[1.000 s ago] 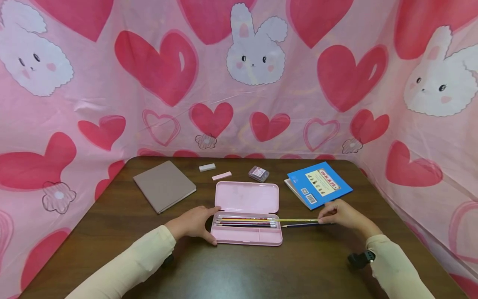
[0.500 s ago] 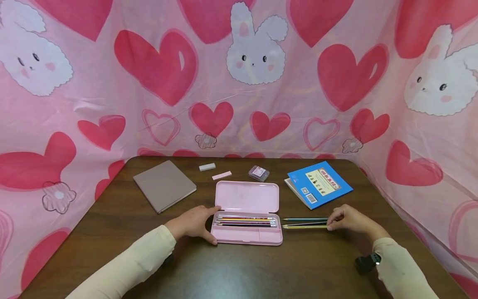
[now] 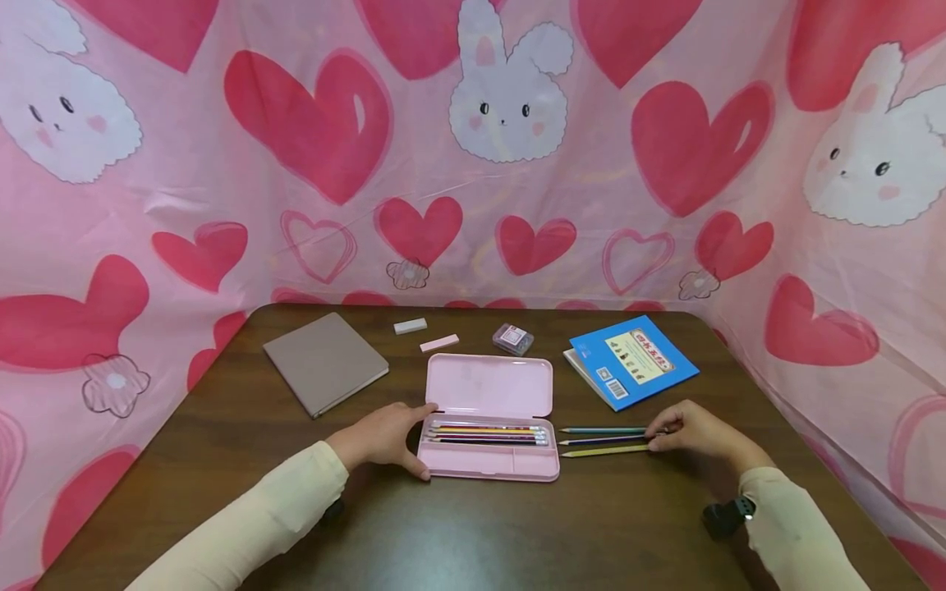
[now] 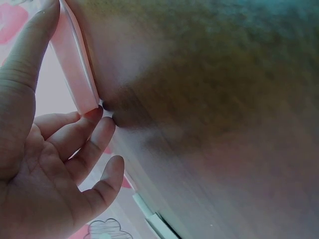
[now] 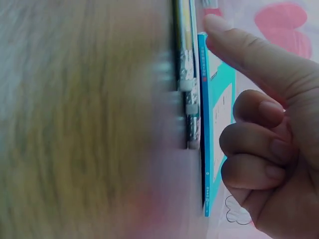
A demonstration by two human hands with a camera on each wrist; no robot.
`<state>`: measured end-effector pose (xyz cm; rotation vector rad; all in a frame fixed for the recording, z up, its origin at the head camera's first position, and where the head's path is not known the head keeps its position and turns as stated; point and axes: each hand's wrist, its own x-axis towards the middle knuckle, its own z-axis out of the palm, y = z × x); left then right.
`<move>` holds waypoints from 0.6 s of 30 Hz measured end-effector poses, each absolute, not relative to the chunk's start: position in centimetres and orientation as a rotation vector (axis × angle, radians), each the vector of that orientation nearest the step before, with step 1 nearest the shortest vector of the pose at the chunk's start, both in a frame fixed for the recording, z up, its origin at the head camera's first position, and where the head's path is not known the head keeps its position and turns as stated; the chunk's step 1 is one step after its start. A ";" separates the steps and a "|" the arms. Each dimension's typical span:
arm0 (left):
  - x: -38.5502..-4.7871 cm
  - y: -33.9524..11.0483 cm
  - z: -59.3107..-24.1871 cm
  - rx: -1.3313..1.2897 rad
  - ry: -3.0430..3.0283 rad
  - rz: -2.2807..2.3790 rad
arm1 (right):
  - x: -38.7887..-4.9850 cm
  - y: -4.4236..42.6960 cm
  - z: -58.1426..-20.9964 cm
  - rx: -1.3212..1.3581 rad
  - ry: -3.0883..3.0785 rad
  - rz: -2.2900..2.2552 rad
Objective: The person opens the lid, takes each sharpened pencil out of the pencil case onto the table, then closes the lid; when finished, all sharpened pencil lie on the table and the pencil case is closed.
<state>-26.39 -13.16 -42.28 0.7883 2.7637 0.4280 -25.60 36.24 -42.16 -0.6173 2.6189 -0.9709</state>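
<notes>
An unlidded pink pencil case (image 3: 473,466) lies mid-table with several pencils (image 3: 484,435) in its long compartment. My left hand (image 3: 380,437) holds its left end, thumb at the front corner and a finger near the hinge. In the left wrist view, fingertips of the left hand (image 4: 60,144) touch the case's edge (image 4: 75,64). Right of the case, three pencils (image 3: 602,451) lie side by side. My right hand (image 3: 698,431) is over their far ends, thumb and forefinger apart. The right wrist view shows the pencils' eraser ends (image 5: 189,107) beside the right hand (image 5: 279,119), several fingers bent.
A grey-brown notebook (image 3: 327,364) lies at the back left. Behind the case are a white block (image 3: 410,327), a pink strip (image 3: 439,343) and a small clear box (image 3: 512,339). A blue booklet (image 3: 634,361) lies beyond the right hand. Printed cloth surrounds the table.
The yellow pencil moved from beside the case's compartment to the table, then slightly forward, apart from the dark one. The right hand shifted right and its fingers spread. My left hand stayed put.
</notes>
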 end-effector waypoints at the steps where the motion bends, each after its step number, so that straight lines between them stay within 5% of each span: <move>1: -26.4 -13.2 -42.2 0.786 2.763 0.425 | -25.6 36.1 -42.1 -0.612 2.624 -0.982; 18: -26.3 -13.2 -42.1 0.800 2.761 0.416 | -26.9 29.5 -41.7 -0.659 2.621 -1.028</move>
